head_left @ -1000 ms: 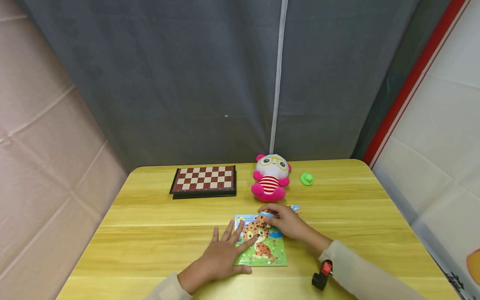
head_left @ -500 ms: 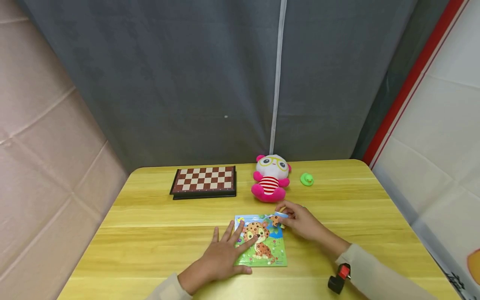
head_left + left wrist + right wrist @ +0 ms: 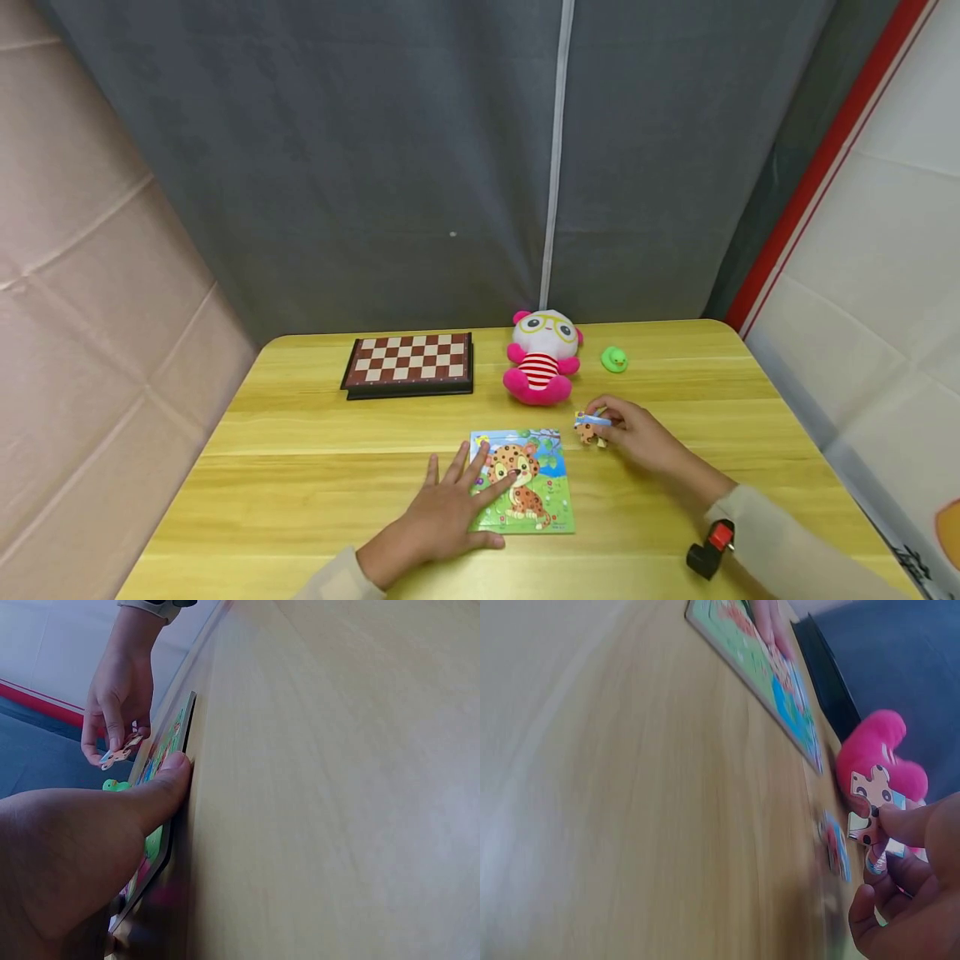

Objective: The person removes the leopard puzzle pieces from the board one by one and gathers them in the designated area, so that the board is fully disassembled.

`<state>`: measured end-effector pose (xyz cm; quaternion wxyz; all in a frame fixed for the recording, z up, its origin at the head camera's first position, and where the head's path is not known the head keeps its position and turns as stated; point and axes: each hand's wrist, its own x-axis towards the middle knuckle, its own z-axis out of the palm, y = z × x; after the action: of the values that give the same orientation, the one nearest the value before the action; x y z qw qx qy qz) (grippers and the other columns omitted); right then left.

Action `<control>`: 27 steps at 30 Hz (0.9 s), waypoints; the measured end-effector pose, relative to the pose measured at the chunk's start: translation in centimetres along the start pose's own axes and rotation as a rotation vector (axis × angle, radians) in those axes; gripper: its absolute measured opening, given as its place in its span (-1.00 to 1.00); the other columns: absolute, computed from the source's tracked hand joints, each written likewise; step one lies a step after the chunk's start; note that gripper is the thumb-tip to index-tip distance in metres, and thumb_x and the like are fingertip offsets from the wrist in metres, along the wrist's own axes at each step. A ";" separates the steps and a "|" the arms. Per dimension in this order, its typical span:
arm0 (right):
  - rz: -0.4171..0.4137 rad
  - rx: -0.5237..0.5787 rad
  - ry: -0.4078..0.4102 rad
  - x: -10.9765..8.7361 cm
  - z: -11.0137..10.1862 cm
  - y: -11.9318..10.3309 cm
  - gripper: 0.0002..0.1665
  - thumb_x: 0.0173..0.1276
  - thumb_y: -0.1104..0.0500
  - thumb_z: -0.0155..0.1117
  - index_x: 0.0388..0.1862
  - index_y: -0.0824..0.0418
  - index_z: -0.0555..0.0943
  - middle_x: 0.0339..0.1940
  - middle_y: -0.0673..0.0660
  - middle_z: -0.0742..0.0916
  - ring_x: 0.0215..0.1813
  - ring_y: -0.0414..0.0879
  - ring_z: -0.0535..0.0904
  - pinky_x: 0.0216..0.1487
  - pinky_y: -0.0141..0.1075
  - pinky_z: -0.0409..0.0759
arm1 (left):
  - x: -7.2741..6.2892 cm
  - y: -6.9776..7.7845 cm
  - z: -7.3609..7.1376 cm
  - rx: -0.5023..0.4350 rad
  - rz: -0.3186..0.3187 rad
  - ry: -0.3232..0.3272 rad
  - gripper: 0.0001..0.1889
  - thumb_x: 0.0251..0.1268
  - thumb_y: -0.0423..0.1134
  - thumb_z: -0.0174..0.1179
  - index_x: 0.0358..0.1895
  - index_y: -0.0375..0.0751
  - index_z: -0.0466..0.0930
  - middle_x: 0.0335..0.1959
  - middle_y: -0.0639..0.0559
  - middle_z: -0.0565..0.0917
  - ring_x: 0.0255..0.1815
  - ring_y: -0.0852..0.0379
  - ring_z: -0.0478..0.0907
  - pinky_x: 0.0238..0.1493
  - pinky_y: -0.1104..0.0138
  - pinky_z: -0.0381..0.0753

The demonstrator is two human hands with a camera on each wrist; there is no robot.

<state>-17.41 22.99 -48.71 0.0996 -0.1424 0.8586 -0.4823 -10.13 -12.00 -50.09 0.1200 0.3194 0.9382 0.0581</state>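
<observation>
A leopard jigsaw puzzle (image 3: 536,492) lies flat on the table in the head view. Spread fingers of my left hand (image 3: 442,517) rest across its left side, and the thumb shows at the board's edge in the left wrist view. To the right of the board, my right hand (image 3: 637,437) pinches a spotted puzzle piece (image 3: 871,796) between thumb and fingers, tilted above the table. Below that piece in the right wrist view, another puzzle piece (image 3: 836,847) sits near the tabletop. Part of the held piece is hidden by the thumb.
Behind the puzzle sits a pink and white plush panda (image 3: 542,358). A chessboard (image 3: 408,362) stands at the back left, a small green duck (image 3: 614,359) at the back right. A grey curtain (image 3: 375,167) hangs behind the wooden table (image 3: 315,492).
My right hand has moved right, off the puzzle's upper edge, carrying the spotted puzzle piece away from the board. My left hand has stayed in place on the puzzle.
</observation>
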 end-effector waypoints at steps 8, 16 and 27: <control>0.000 -0.069 0.053 0.0 -2.1 1.6 -0.80 0.54 0.35 0.20 0.07 0.22 0.61 -0.17 0.11 0.70 -0.13 -0.05 0.55 -0.13 -0.32 0.53 | 0.0 0.1 0.0 -0.004 -0.008 -0.004 -0.10 0.25 0.59 -0.08 0.64 0.54 -0.09 0.72 -0.14 -0.23 0.69 -0.36 -0.29 0.43 -0.51 -0.10; 0.008 -0.103 0.068 0.0 -3.7 2.3 -0.80 0.54 0.37 0.18 0.08 0.31 0.61 -0.10 0.15 0.71 -0.09 -0.05 0.55 -0.12 -0.34 0.55 | -0.2 0.1 -0.1 -0.009 -0.001 0.005 -0.10 0.25 0.58 -0.07 0.65 0.53 -0.07 0.72 -0.16 -0.22 0.68 -0.37 -0.27 0.43 -0.52 -0.09; -0.073 -0.205 0.115 0.0 -4.2 3.8 -0.83 0.49 0.37 0.25 -0.01 0.26 0.67 -0.09 0.13 0.74 -0.17 -0.19 0.54 -0.16 -0.35 0.55 | -0.1 0.1 -0.1 -0.014 -0.001 0.002 -0.10 0.25 0.60 -0.11 0.65 0.53 -0.08 0.72 -0.15 -0.23 0.68 -0.37 -0.28 0.42 -0.53 -0.11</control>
<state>-19.31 28.25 -49.82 0.0175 -0.1550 0.9020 -0.4025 -10.01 -11.97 -49.99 0.1211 0.3180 0.9381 0.0649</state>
